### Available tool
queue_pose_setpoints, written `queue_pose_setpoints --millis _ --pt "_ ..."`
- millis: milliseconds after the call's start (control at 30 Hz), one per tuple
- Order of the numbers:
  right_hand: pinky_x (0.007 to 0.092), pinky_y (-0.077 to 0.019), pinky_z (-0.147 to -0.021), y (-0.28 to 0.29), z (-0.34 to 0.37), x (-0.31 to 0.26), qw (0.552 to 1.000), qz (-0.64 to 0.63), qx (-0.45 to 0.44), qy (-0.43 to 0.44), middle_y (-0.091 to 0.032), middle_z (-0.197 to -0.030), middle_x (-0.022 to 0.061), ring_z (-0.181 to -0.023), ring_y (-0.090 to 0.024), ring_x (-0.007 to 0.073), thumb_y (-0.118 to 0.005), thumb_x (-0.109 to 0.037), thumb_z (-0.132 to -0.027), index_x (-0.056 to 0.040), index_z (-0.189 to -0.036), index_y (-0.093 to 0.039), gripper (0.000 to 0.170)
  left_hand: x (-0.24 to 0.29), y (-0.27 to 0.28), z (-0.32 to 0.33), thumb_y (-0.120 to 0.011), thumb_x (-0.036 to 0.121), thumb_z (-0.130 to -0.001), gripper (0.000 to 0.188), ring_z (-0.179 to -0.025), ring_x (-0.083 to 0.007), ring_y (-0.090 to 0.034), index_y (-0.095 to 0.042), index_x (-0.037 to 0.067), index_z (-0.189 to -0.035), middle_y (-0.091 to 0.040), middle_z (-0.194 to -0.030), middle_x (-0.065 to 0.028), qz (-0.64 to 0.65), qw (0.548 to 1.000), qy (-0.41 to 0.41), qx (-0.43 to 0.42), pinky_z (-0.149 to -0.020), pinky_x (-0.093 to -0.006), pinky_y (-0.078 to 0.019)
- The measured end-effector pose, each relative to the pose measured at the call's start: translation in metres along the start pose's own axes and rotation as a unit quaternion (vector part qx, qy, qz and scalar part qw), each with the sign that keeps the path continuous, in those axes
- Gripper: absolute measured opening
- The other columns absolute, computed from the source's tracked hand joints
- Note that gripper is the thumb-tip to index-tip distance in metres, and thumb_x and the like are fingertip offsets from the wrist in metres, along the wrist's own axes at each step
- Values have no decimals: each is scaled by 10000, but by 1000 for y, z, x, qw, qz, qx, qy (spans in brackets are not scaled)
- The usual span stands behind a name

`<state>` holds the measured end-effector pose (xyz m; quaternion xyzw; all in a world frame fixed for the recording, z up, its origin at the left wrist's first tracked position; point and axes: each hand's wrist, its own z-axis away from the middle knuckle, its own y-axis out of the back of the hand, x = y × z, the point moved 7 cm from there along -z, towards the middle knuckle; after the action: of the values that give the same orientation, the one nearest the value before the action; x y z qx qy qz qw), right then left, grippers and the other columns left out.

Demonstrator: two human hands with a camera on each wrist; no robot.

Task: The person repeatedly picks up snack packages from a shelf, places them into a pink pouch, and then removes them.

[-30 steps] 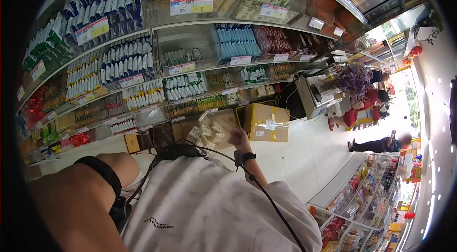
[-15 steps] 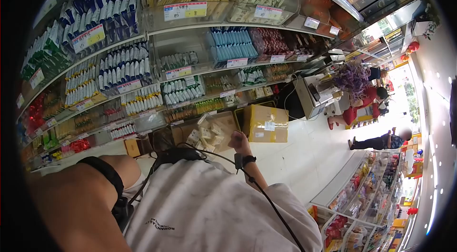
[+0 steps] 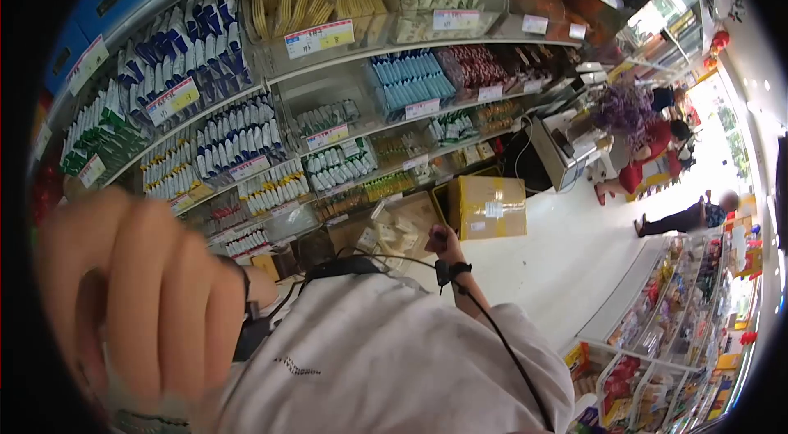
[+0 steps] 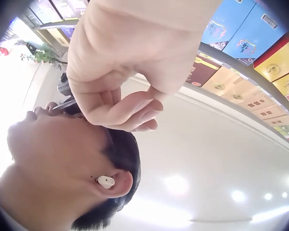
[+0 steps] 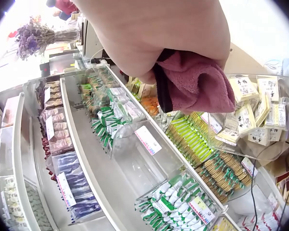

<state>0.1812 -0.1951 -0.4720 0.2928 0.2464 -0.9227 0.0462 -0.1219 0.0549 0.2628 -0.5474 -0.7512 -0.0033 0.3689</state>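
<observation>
Close to the camera at the left of the head view, my left hand [image 3: 152, 294] is raised with bent fingers. The left wrist view shows this hand [image 4: 130, 62] beside the head, fingers curled and the thumb tip against them, with nothing visible between. A folded purple-pink cloth [image 5: 197, 84] is gripped by my right hand [image 5: 168, 29], in front of the snack shelves. To its right in the right wrist view is a clear bin [image 5: 221, 149] of small pale packets [image 5: 245, 115]. In the head view my right hand [image 3: 449, 248] is beside those packets [image 3: 396, 233].
A taped cardboard box [image 3: 492, 208] stands just beyond my right hand. Shelves of wrapped snacks [image 3: 410, 81] curve across the upper left. A black cable [image 3: 501, 331] runs along my right arm. Other people [image 3: 685, 217] and a display rack [image 3: 648, 323] are at the right.
My left hand has come up into the head view at the left. The head view has shifted, so the shelves and box appear further right. My right hand stays beside the pale packets.
</observation>
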Motion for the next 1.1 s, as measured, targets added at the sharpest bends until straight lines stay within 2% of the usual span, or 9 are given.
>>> queue_pose_setpoints --millis 100,200,533,667,800,833,933,967,1100 --pt "346 -531 -636 6 -26 4 985 3 -174 -6 -653 -762 47 -616 -610 206 -355 -406 -1058 -73 -859 -681 506 -26 7 -2 -678 -82 -814 139 -562 -373 -600 -569 -77 -727 -588 -696 -312 -269 959 37 81 -461 -395 -459" --pt "363 -531 -600 14 -36 11 998 -14 -60 14 -663 -782 53 -644 -628 202 -322 -386 -1072 -77 -865 -686 521 -57 29 -7 -681 -62 -826 118 -579 -351 -609 -583 -70 -761 -601 -717 -290 -383 907 128 119 -481 -382 -465" --pt "319 -446 -596 -6 6 -9 996 20 -79 31 -658 -821 22 -696 -599 187 -404 -401 -1060 -95 -962 -674 419 -95 44 -10 -691 5 -866 80 -636 -278 -637 -630 -46 -873 -644 -785 -219 -362 902 220 78 -545 -339 -487" --pt "317 -515 -667 1 12 -6 999 -10 31 2 -674 -831 37 -746 -643 184 -394 -405 -1058 -105 -994 -679 418 -92 33 -6 -695 32 -882 90 -659 -248 -648 -649 -37 -918 -661 -812 -191 -355 905 225 68 -571 -322 -496" --pt "344 -518 -633 10 18 -21 999 18 -2 46 -663 -799 24 -683 -625 189 -397 -422 -1055 -122 -892 -685 447 -89 41 -8 -700 58 -898 112 -682 -219 -660 -668 -27 -963 -678 -840 -162 -373 895 234 73 -597 -305 -504" --pt "296 -523 -624 7 6 -15 981 -74 -179 19 -689 -827 20 -716 -654 178 -462 -373 -1044 -99 -933 -706 383 -87 43 -7 -701 65 -902 119 -687 -212 -663 -672 -25 -974 -682 -846 -155 -385 886 246 77 -603 -301 -507" --pt "304 -558 -678 -3 15 -29 987 -81 -138 35 -683 -838 47 -758 -665 195 -503 -359 -1026 -88 -950 -688 337 -75 50 -17 -704 85 -914 140 -704 -190 -671 -686 -18 -1008 -695 -867 -134 -455 843 261 122 -622 -288 -513" --pt "308 -565 -692 12 25 -26 991 -87 30 95 -688 -860 56 -773 -673 200 -509 -363 -1023 -89 -991 -688 329 -64 57 -19 -705 92 -918 148 -710 -183 -674 -691 -16 -1019 -700 -874 -127 -495 822 234 155 -629 -283 -515" --pt "217 -496 -510 1 28 -43 995 -62 10 73 -692 -836 37 -630 -633 122 -533 -370 -1023 -108 -974 -699 314 -9 129 -6 -681 134 -948 137 -713 -112 -646 -728 32 -1026 -707 -853 -58 -661 682 86 302 -637 -257 -510"
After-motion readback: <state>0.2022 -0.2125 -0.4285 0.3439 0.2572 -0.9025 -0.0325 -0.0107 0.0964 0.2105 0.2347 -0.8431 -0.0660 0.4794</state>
